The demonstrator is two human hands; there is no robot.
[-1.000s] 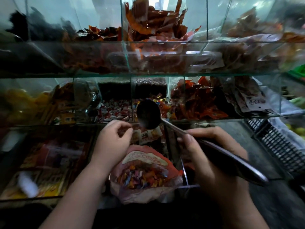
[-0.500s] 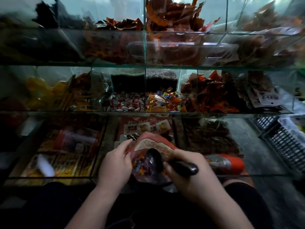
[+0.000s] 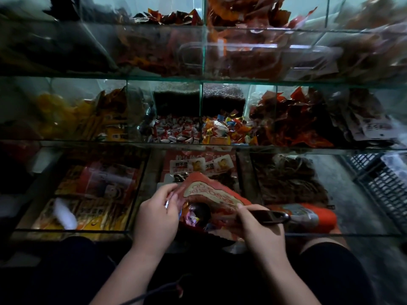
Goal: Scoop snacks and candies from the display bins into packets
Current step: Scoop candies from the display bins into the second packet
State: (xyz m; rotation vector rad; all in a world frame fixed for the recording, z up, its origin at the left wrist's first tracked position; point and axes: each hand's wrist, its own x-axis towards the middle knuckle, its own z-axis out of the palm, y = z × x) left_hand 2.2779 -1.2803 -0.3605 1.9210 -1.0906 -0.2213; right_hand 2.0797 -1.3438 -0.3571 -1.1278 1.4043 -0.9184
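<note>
Step in hand: discharge of a scoop load into the packet.

Left hand: pinched on the left edge of the packet mouth, thumb and fingers closed on the film, holding the mouth open.

Right hand: clamped round the dark handle of the scoop. Scoop bowl inside the packet mouth, just right of the left-hand pinch, among wrapped candies already in the packet.

Packet position: between the two grips, just in front of the lowest glass bin.

Judged progress: packet partly filled. Apparently mid-tip; bowl contents too dim to make out.

Next move, as judged:
1. Roll the right wrist to empty the bowl fully.
2. Withdraw the scoop back along the handle line, clear of the film.
3. Reach up and forward of both grips to the mixed-candy bin on the middle shelf.

Keep the left pinch firm and the mouth upward throughout to prevent spillage.
</note>
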